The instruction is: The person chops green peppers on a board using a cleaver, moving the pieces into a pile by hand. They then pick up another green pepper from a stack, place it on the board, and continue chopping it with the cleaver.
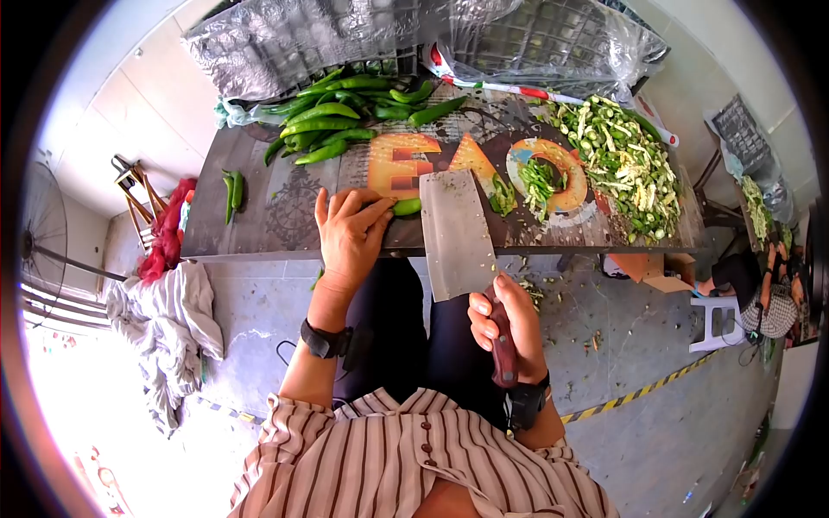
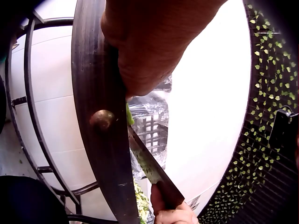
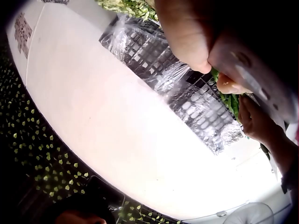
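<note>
In the head view, my left hand (image 1: 352, 229) holds a green chili pepper (image 1: 407, 207) down on the table near its front edge, with the far end sticking out past the fingertips. A cleaver (image 1: 456, 231) with a broad steel blade reaches over the table edge, its side right by that end of the pepper. My right hand (image 1: 515, 321) grips the cleaver's brown wooden handle (image 1: 503, 352). Small green bits cling to the blade. In the left wrist view, the cleaver (image 2: 152, 163) slants up toward the pepper (image 2: 130, 114), which is mostly hidden.
Whole green chilies (image 1: 341, 112) are heaped at the back left of the table (image 1: 285, 233); a pair (image 1: 232, 194) lies apart. Chopped chili (image 1: 626, 168) forms a large pile at right, with smaller heaps (image 1: 542, 186) nearer. Plastic-wrapped crates (image 1: 302, 47) stand behind. Another person (image 1: 768, 293) sits far right.
</note>
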The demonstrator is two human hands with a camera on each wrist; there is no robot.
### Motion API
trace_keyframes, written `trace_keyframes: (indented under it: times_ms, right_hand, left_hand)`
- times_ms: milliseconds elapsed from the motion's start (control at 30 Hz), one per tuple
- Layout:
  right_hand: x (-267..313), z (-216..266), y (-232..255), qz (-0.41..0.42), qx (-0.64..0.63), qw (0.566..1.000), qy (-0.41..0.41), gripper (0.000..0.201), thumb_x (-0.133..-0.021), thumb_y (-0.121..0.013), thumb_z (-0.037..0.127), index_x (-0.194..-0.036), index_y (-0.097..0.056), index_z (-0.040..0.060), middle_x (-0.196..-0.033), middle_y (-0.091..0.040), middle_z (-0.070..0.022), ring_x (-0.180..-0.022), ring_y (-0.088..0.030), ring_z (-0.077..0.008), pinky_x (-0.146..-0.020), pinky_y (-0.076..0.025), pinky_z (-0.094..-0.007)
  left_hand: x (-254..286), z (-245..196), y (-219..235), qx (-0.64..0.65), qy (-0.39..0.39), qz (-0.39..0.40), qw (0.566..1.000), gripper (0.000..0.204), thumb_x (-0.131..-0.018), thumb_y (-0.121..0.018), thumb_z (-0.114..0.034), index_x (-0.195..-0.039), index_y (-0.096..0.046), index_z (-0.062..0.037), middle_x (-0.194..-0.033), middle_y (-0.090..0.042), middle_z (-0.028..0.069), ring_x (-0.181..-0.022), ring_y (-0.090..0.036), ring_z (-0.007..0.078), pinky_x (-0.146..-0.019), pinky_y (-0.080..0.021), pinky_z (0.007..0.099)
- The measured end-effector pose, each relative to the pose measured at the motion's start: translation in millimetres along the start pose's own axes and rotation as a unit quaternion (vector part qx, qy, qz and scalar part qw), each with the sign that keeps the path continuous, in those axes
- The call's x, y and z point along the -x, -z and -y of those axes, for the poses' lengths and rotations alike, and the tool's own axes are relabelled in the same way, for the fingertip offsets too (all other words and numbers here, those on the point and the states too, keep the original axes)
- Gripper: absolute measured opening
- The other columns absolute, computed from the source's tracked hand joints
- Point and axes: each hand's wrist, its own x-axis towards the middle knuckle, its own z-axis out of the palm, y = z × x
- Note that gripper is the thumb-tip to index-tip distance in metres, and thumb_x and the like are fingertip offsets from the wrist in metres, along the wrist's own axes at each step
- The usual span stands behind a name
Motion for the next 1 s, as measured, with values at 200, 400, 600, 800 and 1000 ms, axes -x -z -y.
trace_keyframes:
  times_ms: [200, 400, 600, 800, 1000]
  right_hand:
    - [7, 0, 0, -0.004, 0.012, 1.000, -0.011, 0.028, -0.103, -0.043, 0.032, -0.111, -0.051, 0.0059, -0.077, -0.047, -0.0004, -0.049, -0.043, -0.0049, -0.041, -0.040, -0.0216]
    - [1, 0, 2, 0.002, 0.011, 1.000, -0.002, 0.028, -0.104, -0.042, 0.032, -0.111, -0.051, 0.0063, -0.077, -0.047, -0.0006, -0.049, -0.043, -0.0051, -0.041, -0.040, -0.0218]
    - [-3, 0, -1, 0.003, 0.006, 1.000, -0.002, 0.026, -0.104, -0.041, 0.030, -0.107, -0.050, 0.0067, -0.076, -0.047, -0.0008, -0.049, -0.042, -0.0052, -0.041, -0.040, -0.0216]
    - [4, -2, -1, -0.007, 0.001, 1.000, -0.013, 0.024, -0.104, -0.043, 0.030, -0.108, -0.050, 0.0072, -0.079, -0.048, -0.0015, -0.051, -0.044, -0.0064, -0.043, -0.041, -0.0224]
    - [-4, -4, 2, 0.010, -0.011, 1.000, -0.007, 0.029, -0.103, -0.044, 0.029, -0.118, -0.051, 0.0051, -0.080, -0.048, -0.0010, -0.054, -0.046, -0.0066, -0.044, -0.042, -0.0226]
  left_hand:
    - [0, -1, 1, -0.003, 0.002, 0.001, 1.000, 0.016, -0.084, -0.069, -0.018, -0.099, -0.074, -0.0169, -0.100, -0.063, -0.0041, -0.105, -0.056, 0.0198, -0.111, -0.025, 0.0530]
    - [0, 1, 1, 0.007, -0.004, 0.005, 1.000, 0.016, -0.083, -0.069, -0.018, -0.098, -0.074, -0.0167, -0.099, -0.063, -0.0042, -0.105, -0.056, 0.0194, -0.111, -0.025, 0.0525]
    - [0, 2, 0, 0.000, -0.004, -0.001, 1.000, 0.016, -0.083, -0.069, -0.018, -0.098, -0.074, -0.0169, -0.098, -0.063, -0.0041, -0.103, -0.056, 0.0195, -0.110, -0.026, 0.0508]
    - [-1, -4, 2, 0.005, 0.006, -0.002, 1.000, 0.016, -0.084, -0.069, -0.015, -0.099, -0.075, -0.0143, -0.095, -0.063, -0.0026, -0.098, -0.057, 0.0194, -0.111, -0.027, 0.0481]
    - [1, 0, 2, 0.000, 0.002, 0.002, 1.000, 0.016, -0.084, -0.069, -0.016, -0.099, -0.075, -0.0145, -0.094, -0.063, -0.0019, -0.097, -0.057, 0.0200, -0.111, -0.027, 0.0481]
